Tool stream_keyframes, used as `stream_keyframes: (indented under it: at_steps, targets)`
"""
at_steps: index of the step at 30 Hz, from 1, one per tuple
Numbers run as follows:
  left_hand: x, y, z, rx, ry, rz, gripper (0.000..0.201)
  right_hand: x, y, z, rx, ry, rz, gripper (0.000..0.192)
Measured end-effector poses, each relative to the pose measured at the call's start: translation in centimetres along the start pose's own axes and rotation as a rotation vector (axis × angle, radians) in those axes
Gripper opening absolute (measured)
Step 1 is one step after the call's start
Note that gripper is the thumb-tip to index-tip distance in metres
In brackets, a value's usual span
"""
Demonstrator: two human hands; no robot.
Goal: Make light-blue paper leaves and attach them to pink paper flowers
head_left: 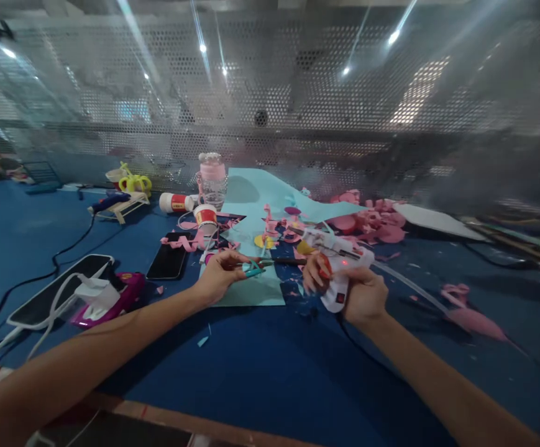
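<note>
My right hand (360, 295) grips a white hot glue gun (339, 267) with a red light on its side, its nozzle pointing left. My left hand (220, 273) pinches a small teal paper piece (253, 269) on a thin dark stick (283, 261), held close to the gun's tip. Both hands hover over a light blue paper sheet (251, 292) on the blue table (251, 372).
Pink paper scraps (376, 223), a yellow disc (263, 241) and curls litter the table behind. A black phone (169, 261), a clear pink-lidded bottle (212, 177), glue tubes (176, 202), a white charger on a pink device (106, 298) and cables lie left. A perforated metal screen stands at the back.
</note>
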State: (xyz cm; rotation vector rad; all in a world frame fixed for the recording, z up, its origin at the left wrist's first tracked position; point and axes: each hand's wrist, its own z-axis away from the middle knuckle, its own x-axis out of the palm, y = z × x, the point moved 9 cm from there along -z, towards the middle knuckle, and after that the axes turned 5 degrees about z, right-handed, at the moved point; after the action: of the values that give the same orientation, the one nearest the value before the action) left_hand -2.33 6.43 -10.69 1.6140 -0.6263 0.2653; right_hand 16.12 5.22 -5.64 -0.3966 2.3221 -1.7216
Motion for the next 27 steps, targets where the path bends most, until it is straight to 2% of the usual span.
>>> stream_keyframes:
  at_steps: [4,8,14,19,27]
  targets:
    - [0.6,-0.6,0.6,-0.109,-0.008,0.038,0.033,1.5,0.5,0.7,0.137,-0.106,-0.377,0.014]
    - [0.7,-1.3,1.0,-0.208,-0.023,0.082,0.045,1.5,0.1,1.0,0.175,-0.118,-0.554,0.014]
    - [1.1,-2.0,1.2,-0.289,-0.088,0.046,0.042,1.5,0.6,1.1,0.220,-0.110,-0.641,0.018]
    - [2.5,-2.3,1.6,-0.371,-0.172,0.118,0.041,1.6,0.9,1.2,0.245,-0.116,-0.636,0.022]
    - [1.8,-2.1,1.4,-0.324,-0.116,0.034,0.039,2.4,0.8,1.4,0.241,-0.183,-0.623,0.020]
